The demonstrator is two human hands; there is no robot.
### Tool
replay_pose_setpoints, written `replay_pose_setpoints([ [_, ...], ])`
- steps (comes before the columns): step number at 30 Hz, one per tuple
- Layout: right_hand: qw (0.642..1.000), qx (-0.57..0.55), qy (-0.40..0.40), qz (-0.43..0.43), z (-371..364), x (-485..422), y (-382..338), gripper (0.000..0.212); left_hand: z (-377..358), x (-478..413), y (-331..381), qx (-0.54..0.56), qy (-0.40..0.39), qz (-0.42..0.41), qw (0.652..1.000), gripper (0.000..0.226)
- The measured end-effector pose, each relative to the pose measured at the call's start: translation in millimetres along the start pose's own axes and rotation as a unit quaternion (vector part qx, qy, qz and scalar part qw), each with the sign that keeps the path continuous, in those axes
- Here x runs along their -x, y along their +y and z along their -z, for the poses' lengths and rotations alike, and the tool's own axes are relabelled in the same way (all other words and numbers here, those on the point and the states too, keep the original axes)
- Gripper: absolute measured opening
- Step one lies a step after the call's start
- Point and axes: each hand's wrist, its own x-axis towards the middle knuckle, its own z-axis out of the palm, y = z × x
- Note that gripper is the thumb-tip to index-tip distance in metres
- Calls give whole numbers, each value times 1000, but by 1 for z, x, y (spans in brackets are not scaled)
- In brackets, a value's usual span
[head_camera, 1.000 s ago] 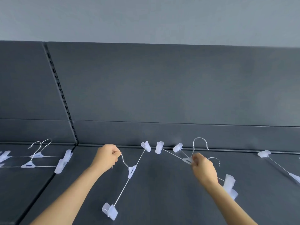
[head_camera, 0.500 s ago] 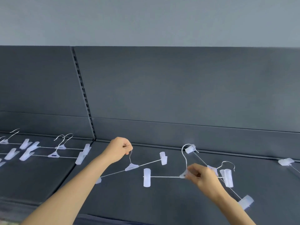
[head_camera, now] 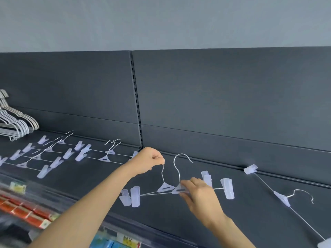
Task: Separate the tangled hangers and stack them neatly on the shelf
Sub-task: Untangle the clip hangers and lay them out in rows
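Observation:
Two clear-clip wire hangers hang side by side over the dark shelf [head_camera: 179, 217]. My left hand [head_camera: 146, 161] pinches the hook of the left clip hanger [head_camera: 165, 187]. My right hand [head_camera: 197, 196] grips the right clip hanger [head_camera: 179, 169] at its centre piece, below its tall metal hook. Their bars nearly overlap, with clips bunched at the left end [head_camera: 132, 196] and at the right end [head_camera: 227, 188]. Pairs of clip hangers [head_camera: 107, 154] lie in rows on the shelf to the left.
Another clip hanger [head_camera: 284, 197] lies slanted on the shelf at the right. A bundle of grey wire hangers [head_camera: 16, 124] rests at the far left. The shelf's back panel [head_camera: 215, 104] rises behind. Packaged goods [head_camera: 26, 213] sit on a lower shelf.
Both hands brought their hangers together, so the two now hang almost aligned. The view has swung left, showing more laid-out hangers and the grey bundle.

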Motion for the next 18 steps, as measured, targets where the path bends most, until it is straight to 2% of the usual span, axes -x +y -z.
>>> replay_pose_setpoints([
  [4, 999, 29, -8, 21, -27, -31, -35, 22, 38, 0, -27, 5, -49, -5, 999, 20],
  [7, 996, 73, -41, 14, -58, -62, -69, 33, 76, -7, -61, 37, -55, -5, 998, 17],
  [10, 999, 27, -36, -22, -103, -99, -108, 22, 117, -17, -107, 47, -28, -16, 998, 8],
  [11, 999, -2, -24, -40, -120, -112, -121, 15, 132, -21, -127, 47, -13, -24, 999, 11],
  [12, 998, -20, -8, -60, -135, -126, -134, 9, 147, -25, -148, 30, 4, -30, 999, 23],
  [14, 993, -47, -31, -103, -162, -151, -155, 8, 173, -27, -191, -32, 64, -39, 997, 40],
  [16, 986, -60, -55, -145, -181, -169, -171, 11, 189, -18, -227, -82, 123, -57, 987, 40],
  [18, 975, -88, -71, -193, -198, -181, -182, 14, 194, -9, -254, -164, 109, -100, 975, 38],
])
